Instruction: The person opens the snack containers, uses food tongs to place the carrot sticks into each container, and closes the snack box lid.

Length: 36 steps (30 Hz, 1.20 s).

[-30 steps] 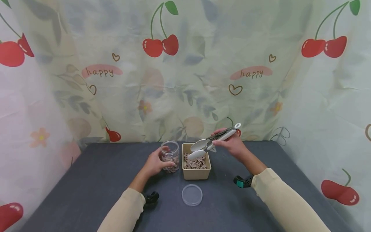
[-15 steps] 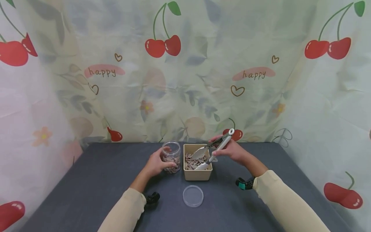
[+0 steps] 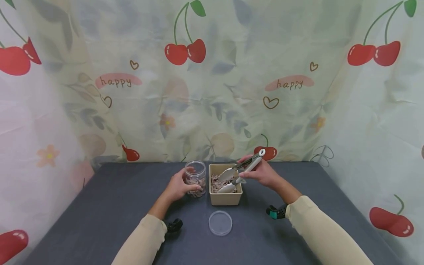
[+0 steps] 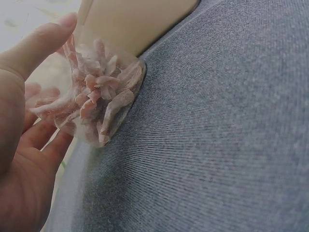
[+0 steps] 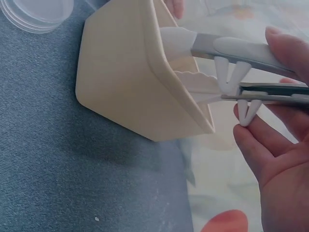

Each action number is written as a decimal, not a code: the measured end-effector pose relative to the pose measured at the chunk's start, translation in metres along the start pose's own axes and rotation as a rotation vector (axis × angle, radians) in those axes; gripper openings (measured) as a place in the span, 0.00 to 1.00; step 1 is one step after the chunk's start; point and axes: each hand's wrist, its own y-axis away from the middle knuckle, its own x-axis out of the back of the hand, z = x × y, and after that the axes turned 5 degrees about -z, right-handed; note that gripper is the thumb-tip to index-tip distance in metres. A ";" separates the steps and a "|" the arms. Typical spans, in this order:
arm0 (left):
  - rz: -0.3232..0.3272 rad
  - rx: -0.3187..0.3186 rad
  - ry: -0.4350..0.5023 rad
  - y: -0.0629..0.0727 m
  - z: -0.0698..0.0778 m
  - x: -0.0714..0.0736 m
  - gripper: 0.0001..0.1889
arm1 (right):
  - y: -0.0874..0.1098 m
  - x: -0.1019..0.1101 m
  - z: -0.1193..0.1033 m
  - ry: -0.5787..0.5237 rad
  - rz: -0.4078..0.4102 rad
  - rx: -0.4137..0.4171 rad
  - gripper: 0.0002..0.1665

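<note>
Broadly, a pale curtain [image 3: 212, 110] printed with red cherries, leaves and the word "happy" hangs behind and along both sides of a dark blue-grey, cloth-textured surface [image 3: 99, 213]. Two cream sleeves reach in from the near edge, the left sleeve [image 3: 140, 241] and the right sleeve [image 3: 326, 232].

Near the far edge of the surface stands a beige, rectangular box [image 3: 226, 200], upright. On its left side is the left hand [image 3: 176, 187], thumb and fingers curved around a clear jar. On its right side the right hand [image 3: 264, 173] holds a pair of tongs [image 3: 250, 166], thumb on one arm and fingers on the other. The tongs slant down over the rim, their two pale scalloped heads apart from each other inside the box; whether they pinch anything cannot be told.

The jar [image 3: 198, 171] is upright on the surface, just beside the box, its mouth uncovered. Closer to the person, in front of the box, a round, translucent lid [image 3: 220, 223] lies flat. A black wristband [image 3: 174, 225] shows at the left wrist and a black-and-teal band [image 3: 276, 212] at the right.

Smallest are the pinkish-grey strips, some in the box [image 3: 216, 185], others heaped at the jar's bottom.
</note>
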 end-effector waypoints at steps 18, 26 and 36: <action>0.003 0.003 -0.002 0.001 -0.001 0.001 0.37 | 0.003 -0.007 -0.010 0.004 0.095 -0.011 0.19; 0.000 -0.005 -0.001 0.000 -0.003 0.000 0.37 | 0.005 -0.007 -0.020 -0.026 0.104 -0.052 0.20; -0.002 -0.005 -0.007 -0.001 -0.001 0.001 0.37 | 0.009 -0.004 -0.042 -0.075 0.129 -0.025 0.20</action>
